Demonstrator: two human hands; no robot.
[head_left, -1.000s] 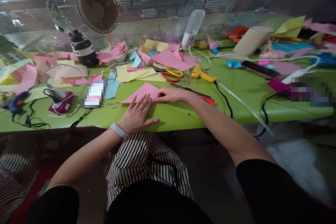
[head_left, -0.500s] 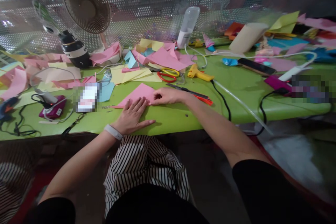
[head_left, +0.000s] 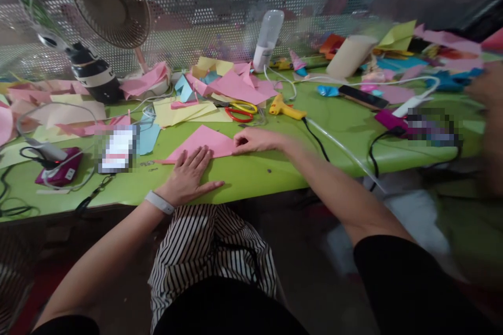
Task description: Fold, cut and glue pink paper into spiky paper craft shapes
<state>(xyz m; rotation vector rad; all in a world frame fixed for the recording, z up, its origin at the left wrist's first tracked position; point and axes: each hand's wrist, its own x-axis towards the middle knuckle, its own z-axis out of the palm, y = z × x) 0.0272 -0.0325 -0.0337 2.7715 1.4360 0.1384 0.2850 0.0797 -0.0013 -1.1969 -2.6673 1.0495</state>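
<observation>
A sheet of pink paper, folded into a triangle, lies on the green table with its long edge towards me. My left hand rests flat on its lower left part, fingers spread and thumb out to the right. At the paper's right corner is my right hand, its thumb and fingers curled together in a pinch on the edge. Behind the paper lie scissors with red handles and a tool with yellow handles. A yellow glue gun sits beyond my right hand.
A phone and a purple power strip lie on the left. Loose coloured paper, a fan and a black bottle line the back. Cables cross the right side, where another person's blurred arm shows.
The whole view has shifted, so things sit further left. My right hand has slid rightwards along the paper's edge to its corner. Another person's arm has come in at right.
</observation>
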